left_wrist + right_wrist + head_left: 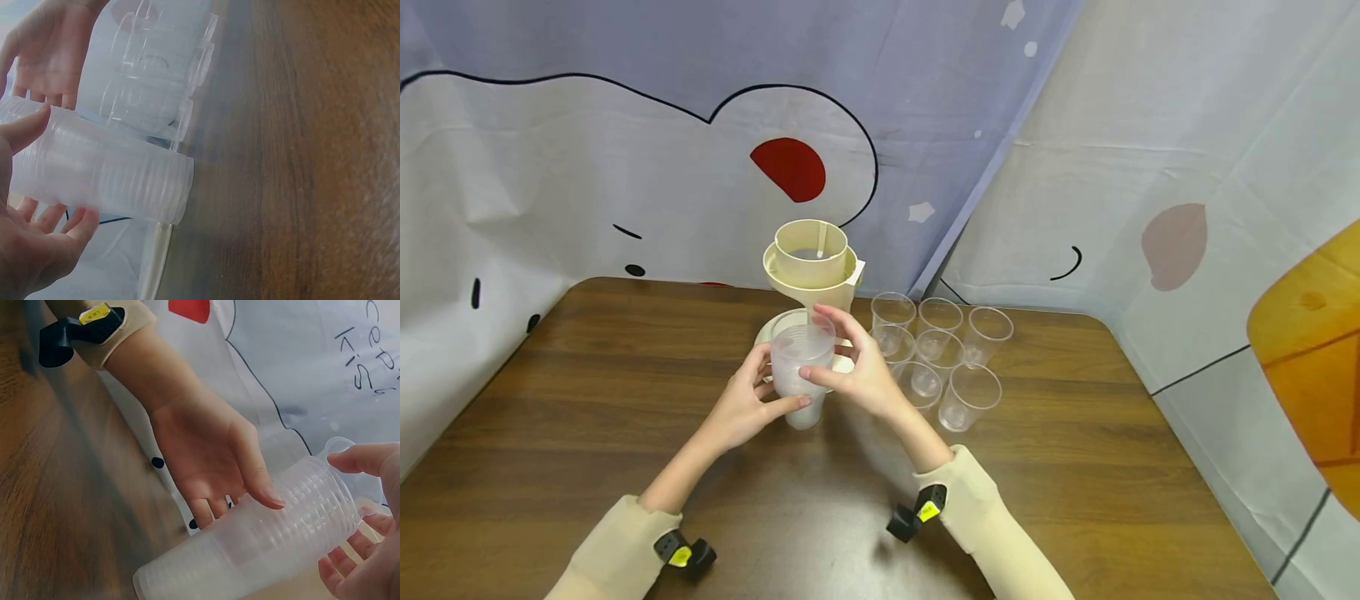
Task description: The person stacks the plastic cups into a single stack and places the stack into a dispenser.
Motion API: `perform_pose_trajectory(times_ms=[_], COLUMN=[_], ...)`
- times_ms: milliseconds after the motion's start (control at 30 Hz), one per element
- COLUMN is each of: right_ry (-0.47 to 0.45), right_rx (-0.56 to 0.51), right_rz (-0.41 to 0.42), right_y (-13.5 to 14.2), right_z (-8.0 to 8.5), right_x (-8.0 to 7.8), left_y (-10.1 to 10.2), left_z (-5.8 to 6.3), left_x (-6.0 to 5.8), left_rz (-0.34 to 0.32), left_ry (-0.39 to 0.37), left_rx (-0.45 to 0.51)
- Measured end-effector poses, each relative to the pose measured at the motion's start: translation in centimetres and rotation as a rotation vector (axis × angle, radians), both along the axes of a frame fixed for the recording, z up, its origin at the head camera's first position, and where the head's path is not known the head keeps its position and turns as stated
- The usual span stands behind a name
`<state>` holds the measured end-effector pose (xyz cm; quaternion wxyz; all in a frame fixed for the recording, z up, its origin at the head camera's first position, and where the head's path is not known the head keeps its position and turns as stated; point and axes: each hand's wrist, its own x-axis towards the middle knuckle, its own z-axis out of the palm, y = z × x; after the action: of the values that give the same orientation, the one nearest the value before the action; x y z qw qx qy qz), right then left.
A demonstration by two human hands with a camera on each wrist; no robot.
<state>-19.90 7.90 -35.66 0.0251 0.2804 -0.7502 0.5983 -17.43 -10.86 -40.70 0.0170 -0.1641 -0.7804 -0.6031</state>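
A tall stack of clear plastic cups [797, 379] stands out in front of me, mouths upward and slightly tilted. My left hand [747, 407] grips the stack from the left, thumb on the near side and fingers behind. At the stack's upper end my right hand [863, 372] has its thumb and fingers curled round the top cup, near the rim. In the right wrist view, the right thumb [359, 459] lies at the rim of the stack. Behind the hands stands a cream-coloured holder [812, 283] with a round cylinder on top; its lower part is partly hidden.
Several single clear cups [973, 387] stand upright in close rows right of the holder, near the right hand. The brown wooden table [587, 400] reaches back to a printed curtain [662, 183], which also hangs along the right side.
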Motion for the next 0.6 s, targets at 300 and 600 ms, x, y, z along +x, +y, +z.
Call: perform_pose_trajectory(times_ms=[300, 600], right_ry=[0.004, -0.004], right_rx=[0.009, -0.007], right_rz=[-0.004, -0.003], right_y=[0.08, 0.1], right_z=[-0.37, -0.4], right_x=[0.05, 0.29], left_y=[-0.09, -0.02], left_z=[-0.33, -0.16], left_x=[-0.02, 0.03], left_rz=[0.011, 0.008], left_ry=[0.028, 0.015], left_rx=[-0.012, 0.0])
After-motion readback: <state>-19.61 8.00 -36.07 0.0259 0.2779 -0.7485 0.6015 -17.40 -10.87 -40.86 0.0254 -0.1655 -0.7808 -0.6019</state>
